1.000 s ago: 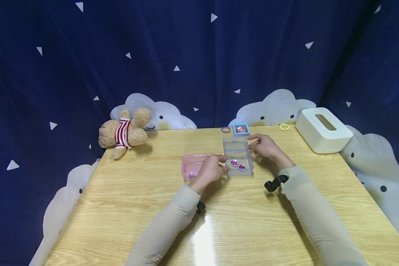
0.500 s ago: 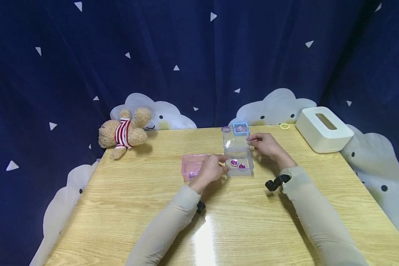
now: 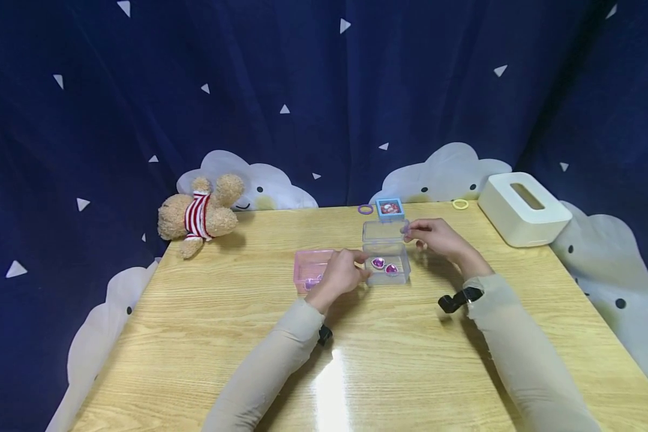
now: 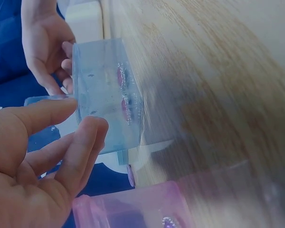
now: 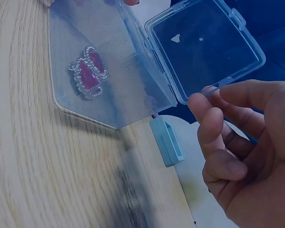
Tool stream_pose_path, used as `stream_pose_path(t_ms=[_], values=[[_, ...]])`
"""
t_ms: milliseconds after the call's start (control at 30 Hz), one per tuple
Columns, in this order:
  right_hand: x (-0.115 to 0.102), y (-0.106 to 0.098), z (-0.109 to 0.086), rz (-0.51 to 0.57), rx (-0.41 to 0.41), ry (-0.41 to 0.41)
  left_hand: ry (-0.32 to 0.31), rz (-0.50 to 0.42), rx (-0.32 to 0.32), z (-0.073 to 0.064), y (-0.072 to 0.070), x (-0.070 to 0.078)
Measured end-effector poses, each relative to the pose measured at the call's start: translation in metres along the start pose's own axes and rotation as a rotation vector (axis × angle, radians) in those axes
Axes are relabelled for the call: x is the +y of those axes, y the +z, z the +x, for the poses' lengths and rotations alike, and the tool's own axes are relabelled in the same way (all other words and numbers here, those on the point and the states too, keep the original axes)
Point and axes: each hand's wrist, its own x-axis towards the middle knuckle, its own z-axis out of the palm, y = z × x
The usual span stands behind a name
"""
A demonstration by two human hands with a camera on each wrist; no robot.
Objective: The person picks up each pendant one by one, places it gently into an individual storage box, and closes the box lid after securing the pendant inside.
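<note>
A clear plastic box (image 3: 387, 281) stands on the table with its hinged lid (image 3: 384, 231) raised at the back. Inside lie two pink heart-shaped gems (image 3: 378, 263) with silvery beaded rims. My right hand (image 3: 437, 238) pinches the lid's right edge between thumb and forefinger, as the right wrist view shows. My left hand (image 3: 341, 273) touches the box's left side with extended, slightly bent fingers (image 4: 85, 137). Left of the box, partly behind that hand, sits a pink clear box (image 3: 308, 264) with purple beaded pieces in it.
Behind the lid stands a small light-blue square frame (image 3: 390, 208) beside a purple ring (image 3: 365, 209). A yellow ring (image 3: 460, 204) lies further right. A white tissue box (image 3: 524, 210) occupies the back right, a teddy bear (image 3: 197, 216) the back left.
The lid has swung on its hinge in my right hand: half a second ago it overlapped the blue frame; now its top edge sits lower in view. My left hand stays at the box.
</note>
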Motion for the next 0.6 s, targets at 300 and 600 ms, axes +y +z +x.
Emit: stream_pose_path(t_ms=[300, 600], values=[[-0.001, 0.001, -0.009, -0.037, -0.044, 0.024, -0.008, -0.007, -0.002, 0.0, 0.0, -0.001], [-0.002, 0.005, -0.012, -0.077, -0.062, 0.013, -0.022, -0.006, 0.01, 0.002, 0.001, -0.002]])
